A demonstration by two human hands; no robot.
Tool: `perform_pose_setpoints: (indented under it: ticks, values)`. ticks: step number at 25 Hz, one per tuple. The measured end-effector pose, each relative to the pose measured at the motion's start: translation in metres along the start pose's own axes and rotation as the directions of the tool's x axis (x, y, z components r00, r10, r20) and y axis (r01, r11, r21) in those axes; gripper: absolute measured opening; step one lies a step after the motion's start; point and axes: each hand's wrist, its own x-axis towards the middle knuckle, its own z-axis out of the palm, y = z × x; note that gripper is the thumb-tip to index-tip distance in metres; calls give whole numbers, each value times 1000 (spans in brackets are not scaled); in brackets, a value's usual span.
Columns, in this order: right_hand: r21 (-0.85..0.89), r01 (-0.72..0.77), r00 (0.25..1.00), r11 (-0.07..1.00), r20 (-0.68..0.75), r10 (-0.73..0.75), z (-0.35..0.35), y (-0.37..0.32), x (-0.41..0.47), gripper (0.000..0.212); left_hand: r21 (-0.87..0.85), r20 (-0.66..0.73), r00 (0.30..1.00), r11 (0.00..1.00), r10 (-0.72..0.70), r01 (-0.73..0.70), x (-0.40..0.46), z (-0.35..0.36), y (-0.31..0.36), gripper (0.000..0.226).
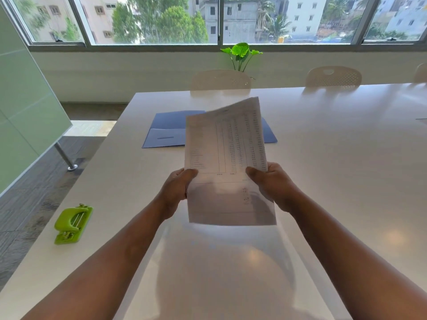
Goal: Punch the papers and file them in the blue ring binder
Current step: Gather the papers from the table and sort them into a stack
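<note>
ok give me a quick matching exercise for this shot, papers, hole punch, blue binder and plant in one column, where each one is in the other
Things:
1. papers
2. hole punch
3. blue binder
4. plant

Places:
A. lying open on the table, behind the sheets
B. by the window, behind a chair
C. held up in both hands
D. near the table's left edge

Pairs: 1-C, 2-D, 3-A, 4-B

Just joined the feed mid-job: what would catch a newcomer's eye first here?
The printed papers, held up over the white table by both hands, left hand and right hand. Then the bright green hole punch near the table's left edge, and the open blue binder lying behind the papers.
</note>
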Motion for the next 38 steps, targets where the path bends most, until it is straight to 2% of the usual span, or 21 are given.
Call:
perform_pose_setpoints:
  ticks: [1, 3, 6, 8, 11, 13, 16, 19, 23, 28, 31, 38]
  values:
    - [15, -58, 998, 998, 32, 57, -3, -1, -1, 17, -24, 17, 999, 999, -31, 32, 3, -3, 1, 31]
    - [101, -165, 983, 981, 93, 156, -6, 1, -4, 15, -200, 44, 996, 976, -77, 84, 10, -9, 4, 37]
    - [207, -282, 953, 937, 176, 248, -3, 9, -9, 20, -479, 98, 991, 868, -91, 127, 16, -12, 17, 49]
    - [213, -333, 931, 918, 231, 284, 1, 12, -12, 27, -564, 100, 993, 819, -59, 105, 19, -12, 28, 57]
    - [216, -380, 900, 899, 310, 306, 4, 16, -14, 45, -646, -10, 1000, 763, 2, -8, 22, -14, 33, 49]
    - [208, -378, 898, 902, 318, 303, 5, 18, -16, 47, -674, -66, 998, 737, 10, -52, 25, -16, 30, 46]
    - [213, -373, 904, 903, 301, 303, 5, 18, -19, 35, -679, -106, 994, 732, -16, -61, 29, -16, 24, 56]
    - [213, -378, 900, 901, 312, 304, 5, 18, -19, 50, -685, -114, 993, 725, -6, -74, 29, -16, 27, 66]
    - [218, -377, 899, 900, 321, 299, 6, 20, -20, 57, -672, -129, 992, 736, -10, -80, 30, -16, 27, 49]
    - [191, -397, 885, 898, 340, 319, 3, 24, -16, 62, -711, -89, 996, 702, -32, -41, 31, -18, 26, 33]
    - [234, -378, 905, 896, 300, 303, 1, 25, -12, 51, -747, -52, 998, 665, -18, -27, 35, -22, 24, 28]
    - [214, -306, 923, 927, 306, 234, 0, 22, -11, 44, -776, 39, 999, 630, 17, 19, 34, -20, 28, 33]
